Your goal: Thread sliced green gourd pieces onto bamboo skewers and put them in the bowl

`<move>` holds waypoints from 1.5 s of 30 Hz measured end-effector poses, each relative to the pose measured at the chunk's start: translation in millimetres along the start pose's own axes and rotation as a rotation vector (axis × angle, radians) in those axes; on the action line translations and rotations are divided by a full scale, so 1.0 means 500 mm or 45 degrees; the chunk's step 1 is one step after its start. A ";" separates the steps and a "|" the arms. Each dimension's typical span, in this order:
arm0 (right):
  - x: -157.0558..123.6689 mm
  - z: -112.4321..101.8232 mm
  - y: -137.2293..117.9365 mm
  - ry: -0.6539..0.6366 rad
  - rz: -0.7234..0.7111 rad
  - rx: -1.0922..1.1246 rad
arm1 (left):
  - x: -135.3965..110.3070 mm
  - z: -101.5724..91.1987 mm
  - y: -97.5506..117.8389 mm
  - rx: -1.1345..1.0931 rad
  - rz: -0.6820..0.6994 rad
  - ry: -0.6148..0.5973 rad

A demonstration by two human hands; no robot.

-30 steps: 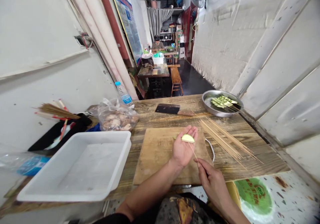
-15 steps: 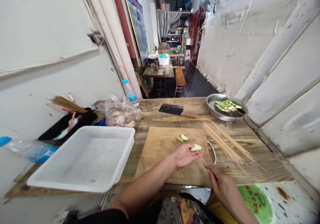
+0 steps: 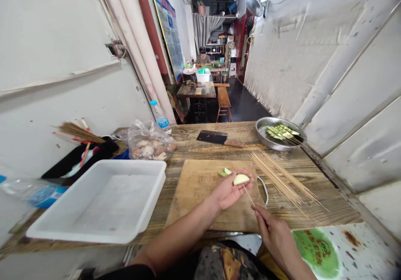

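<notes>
Over the wooden cutting board (image 3: 197,192), my left hand (image 3: 226,193) lies palm up, its fingers and thumb around a pale half-round zucchini slice (image 3: 241,179). My right hand (image 3: 275,229) pinches a thin bamboo skewer (image 3: 248,195) at the board's right edge. The skewer's far end meets the slice's lower edge; whether it has gone in cannot be made out. Beyond my left fingers, a couple more green-skinned zucchini pieces (image 3: 223,173) rest on the board, partly hidden by that hand.
Loose bamboo skewers (image 3: 275,175) lie right of the board. A steel bowl (image 3: 261,137) behind them holds skewered slices. A cleaver (image 3: 213,137) lies past the board. At left are a white tray (image 3: 94,205), a bag of mushrooms (image 3: 150,144) and water bottles. Another person (image 3: 203,58) sits far back.
The zucchini slice has turned so that more of its pale cut face shows. Both hands stay close together, with the skewer still between them. The view has shifted slightly.
</notes>
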State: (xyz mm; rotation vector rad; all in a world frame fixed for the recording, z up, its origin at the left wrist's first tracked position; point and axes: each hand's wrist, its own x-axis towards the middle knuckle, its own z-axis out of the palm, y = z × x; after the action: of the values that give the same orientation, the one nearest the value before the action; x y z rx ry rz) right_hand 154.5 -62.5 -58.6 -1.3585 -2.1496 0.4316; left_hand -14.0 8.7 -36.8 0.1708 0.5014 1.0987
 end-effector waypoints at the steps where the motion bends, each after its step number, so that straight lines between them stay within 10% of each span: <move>1: 0.000 0.000 0.000 0.005 -0.003 0.003 | -0.001 0.004 0.000 -0.001 0.012 0.006; 45: 0.008 -0.004 -0.027 0.130 0.030 0.121 | -0.020 0.036 -0.040 0.022 0.117 -0.059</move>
State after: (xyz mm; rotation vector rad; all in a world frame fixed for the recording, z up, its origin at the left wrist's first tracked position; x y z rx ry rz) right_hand 144.8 -64.8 -48.8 -1.3249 -2.0068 0.4577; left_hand 7.1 -7.1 -25.6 0.2363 0.4652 1.1779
